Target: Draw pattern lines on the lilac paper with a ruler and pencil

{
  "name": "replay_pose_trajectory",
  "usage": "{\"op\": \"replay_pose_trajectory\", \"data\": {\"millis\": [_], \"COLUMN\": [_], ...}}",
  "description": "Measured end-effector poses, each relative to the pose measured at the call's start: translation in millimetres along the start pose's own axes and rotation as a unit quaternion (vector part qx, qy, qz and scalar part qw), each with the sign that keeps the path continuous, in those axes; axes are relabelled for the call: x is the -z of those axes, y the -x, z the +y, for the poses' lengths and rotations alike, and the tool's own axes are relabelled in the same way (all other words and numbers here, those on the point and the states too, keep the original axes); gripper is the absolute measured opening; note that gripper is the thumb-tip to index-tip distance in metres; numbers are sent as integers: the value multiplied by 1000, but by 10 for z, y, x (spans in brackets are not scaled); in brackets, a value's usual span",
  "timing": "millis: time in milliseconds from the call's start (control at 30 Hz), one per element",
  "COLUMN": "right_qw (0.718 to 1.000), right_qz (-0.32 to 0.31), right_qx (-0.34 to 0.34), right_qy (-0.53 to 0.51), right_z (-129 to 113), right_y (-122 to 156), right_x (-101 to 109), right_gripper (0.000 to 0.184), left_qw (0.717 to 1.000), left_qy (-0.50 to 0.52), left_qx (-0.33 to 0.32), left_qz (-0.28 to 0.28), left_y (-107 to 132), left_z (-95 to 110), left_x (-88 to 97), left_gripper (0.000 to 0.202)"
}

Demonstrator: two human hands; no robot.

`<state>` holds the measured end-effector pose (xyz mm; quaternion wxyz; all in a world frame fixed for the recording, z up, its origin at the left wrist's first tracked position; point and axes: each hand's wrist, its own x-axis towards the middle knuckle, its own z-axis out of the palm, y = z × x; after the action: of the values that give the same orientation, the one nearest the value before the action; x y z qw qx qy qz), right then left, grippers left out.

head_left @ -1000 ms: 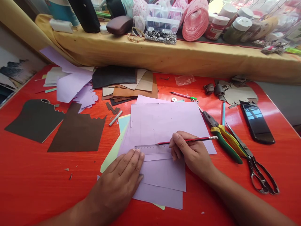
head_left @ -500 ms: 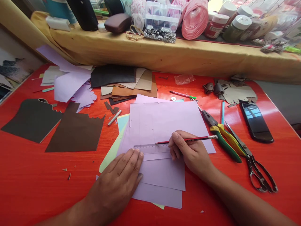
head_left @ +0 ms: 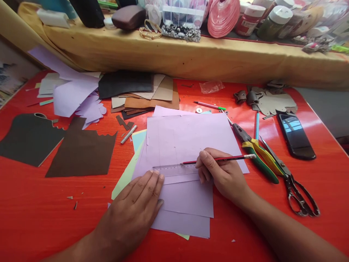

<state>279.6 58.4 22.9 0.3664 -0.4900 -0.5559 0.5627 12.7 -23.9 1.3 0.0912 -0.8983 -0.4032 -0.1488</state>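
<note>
Several lilac paper sheets (head_left: 188, 138) lie stacked on the red table (head_left: 40, 218). A clear plastic ruler (head_left: 174, 171) lies across them. My left hand (head_left: 136, 211) rests flat with fingers stretched out, its fingertips pressing the ruler's left end. My right hand (head_left: 220, 174) is closed round a red pencil (head_left: 231, 158), whose tip touches the paper at the ruler's top edge, near the ruler's middle.
Green-and-yellow pliers (head_left: 256, 153), black scissors (head_left: 291, 182), a blue pen (head_left: 257, 125) and a phone (head_left: 296, 136) lie right of the paper. Dark brown leather pieces (head_left: 81, 153) lie left, a leather stack (head_left: 144, 94) behind. A cloth-covered shelf (head_left: 191, 58) holds jars and boxes.
The view has shifted slightly, so everything sits a little lower and further left in frame. Both hands, ruler and pencil keep about the same place on the paper.
</note>
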Motion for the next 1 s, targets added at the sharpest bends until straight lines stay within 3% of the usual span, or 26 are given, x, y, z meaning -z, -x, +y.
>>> {"op": "replay_pose_trajectory", "data": {"millis": [1000], "right_qw": [1000], "right_qz": [13], "right_qx": [-25], "right_qy": [13], "right_z": [-22], "right_y": [2], "right_x": [71], "right_gripper": [57], "left_qw": [1000], "left_qy": [-14], "left_qx": [-19], "left_qz": [-2], "left_y": [7], "left_z": [-24], "left_x": [-6], "left_gripper": [38]}}
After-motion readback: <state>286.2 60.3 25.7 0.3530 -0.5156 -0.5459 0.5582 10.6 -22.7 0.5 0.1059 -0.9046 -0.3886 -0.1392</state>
